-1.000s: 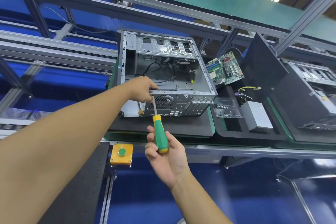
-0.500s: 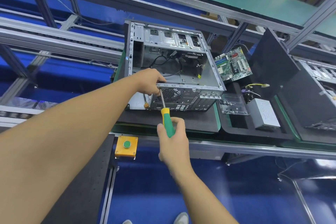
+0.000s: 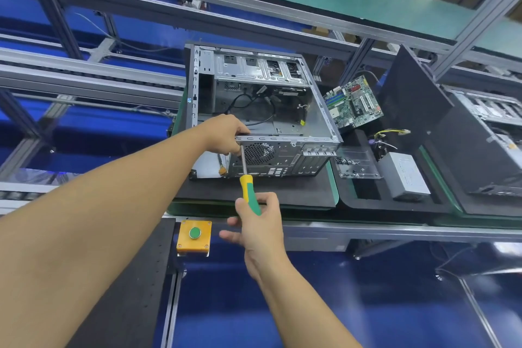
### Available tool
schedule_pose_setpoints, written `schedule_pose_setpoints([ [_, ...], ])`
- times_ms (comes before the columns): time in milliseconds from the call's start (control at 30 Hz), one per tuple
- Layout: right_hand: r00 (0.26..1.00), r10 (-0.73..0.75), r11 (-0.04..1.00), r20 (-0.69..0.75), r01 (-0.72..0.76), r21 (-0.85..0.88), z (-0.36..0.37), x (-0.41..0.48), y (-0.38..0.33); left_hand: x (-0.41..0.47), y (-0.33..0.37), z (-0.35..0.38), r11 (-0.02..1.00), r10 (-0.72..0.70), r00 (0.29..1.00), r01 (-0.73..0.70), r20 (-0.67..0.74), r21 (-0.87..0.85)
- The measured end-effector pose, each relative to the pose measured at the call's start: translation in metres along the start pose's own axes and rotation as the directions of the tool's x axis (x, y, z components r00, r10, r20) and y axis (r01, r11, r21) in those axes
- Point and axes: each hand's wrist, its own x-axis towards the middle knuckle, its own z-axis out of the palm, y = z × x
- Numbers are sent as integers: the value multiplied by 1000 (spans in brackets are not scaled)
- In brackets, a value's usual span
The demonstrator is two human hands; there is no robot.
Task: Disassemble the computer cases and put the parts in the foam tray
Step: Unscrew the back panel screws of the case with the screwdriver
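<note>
An open metal computer case (image 3: 282, 121) lies on a black foam pad, its rear panel with a fan grille facing me. My left hand (image 3: 226, 133) grips the case's near top edge at the rear left corner. My right hand (image 3: 257, 220) holds a screwdriver (image 3: 248, 192) with a green and yellow handle; its shaft points up to the rear panel just under my left hand. To the right, the black foam tray (image 3: 367, 195) holds a green motherboard (image 3: 353, 102), a grey power supply (image 3: 404, 175) with cables and a clear plastic box (image 3: 357, 164) of screws.
A black side panel (image 3: 409, 110) leans upright in the foam tray. Another open case (image 3: 491, 127) lies at the far right. A yellow box with a green button (image 3: 195, 236) sits on the near rail. Aluminium frame rails run behind the conveyor.
My right hand has risen and shifted its grip on the screwdriver handle, fingers now partly spread. The left hand stays on the case edge. The camera has moved closer.
</note>
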Motion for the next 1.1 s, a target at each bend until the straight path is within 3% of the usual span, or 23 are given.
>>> schedule_pose_setpoints([
  [100, 976, 198, 969, 87, -209, 135, 1, -1, -12, 0, 1, 0, 1000, 0, 1000, 0, -6, -14],
  [200, 891, 365, 871, 271, -429, 237, -7, 1, -25, 0, 0, 0, 1000, -6, 1000, 6, -5, -7],
  [267, 898, 345, 887, 273, -407, 218, -9, 2, -27, 1, 0, 0, 1000, -8, 1000, 8, -3, 4],
  [400, 980, 166, 975, 110, -179, 128, -9, 4, -22, 1, -1, 0, 1000, -22, 1000, 22, 10, -4],
  [467, 988, 141, 985, 70, -147, 93, -10, 6, -20, 1, -1, -1, 1000, -25, 1000, 25, 11, -5],
  [567, 967, 233, 967, 106, -242, 81, -11, 5, -27, 0, 1, -1, 999, -32, 999, 32, 15, -3],
  [667, 910, 337, 912, 243, -380, 156, -10, 3, -36, -2, 2, -2, 999, -39, 999, 39, 17, -4],
  [867, 953, 232, 965, 195, -250, 75, -4, 3, -29, -4, 6, -4, 999, -42, 999, 42, 16, 14],
  [1100, 936, 304, 936, 178, -328, 128, 0, 9, -29, -9, 9, -5, 997, 0, 1000, -2, 22, 83],
])
